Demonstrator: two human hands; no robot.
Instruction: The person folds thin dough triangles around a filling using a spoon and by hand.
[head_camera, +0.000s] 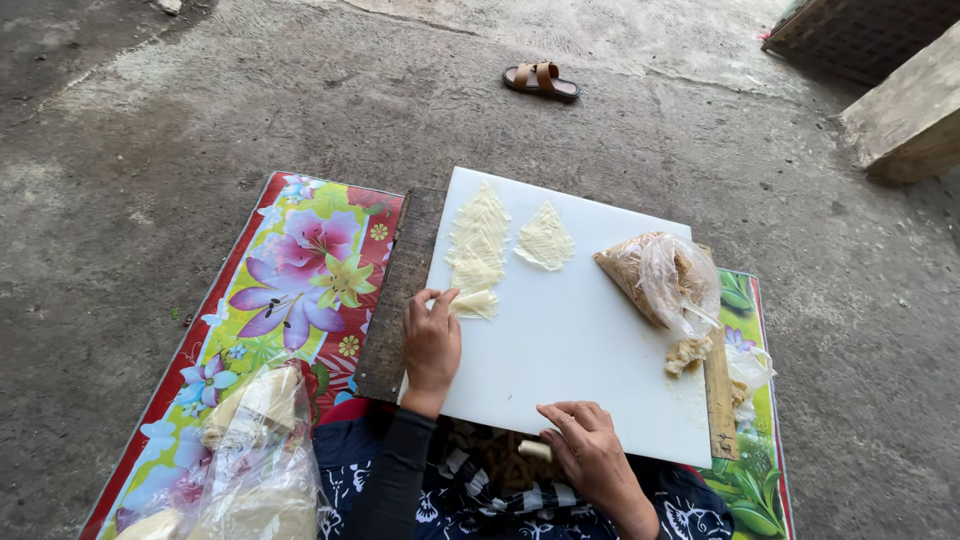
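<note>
Left hand (431, 343) sits at the left edge of the white cutting board (570, 340), fingertips together and pinched on the lowest pale wrapper piece (475, 303), the bottom of a stacked column of triangular wrappers (479, 240) in the upper left of the board. One separate triangular wrapper (545, 239) lies just right of that column, apart from it. Right hand (590, 452) rests at the lower edge of the board, fingers loosely curled and slightly apart; whether it grips the small pale piece (535, 450) just beside it I cannot tell. Progress, judged: several wrappers laid out flat, none filled or folded yet as far as shows. Bag of crumbly brown filling (660, 280) lies at the board's right side, open end spilling a small clump (686, 354) onto the board. Around: flowered plastic mat (300, 270) under the board, wooden plank (395, 300) along its left edge, another clear bag with pale contents (255, 450) at lower left, a sandal (541, 80) on the concrete floor (150, 150) at top centre, wooden block (910, 115) upper right. Middle of the board is bare; nothing blocks the hands.
</note>
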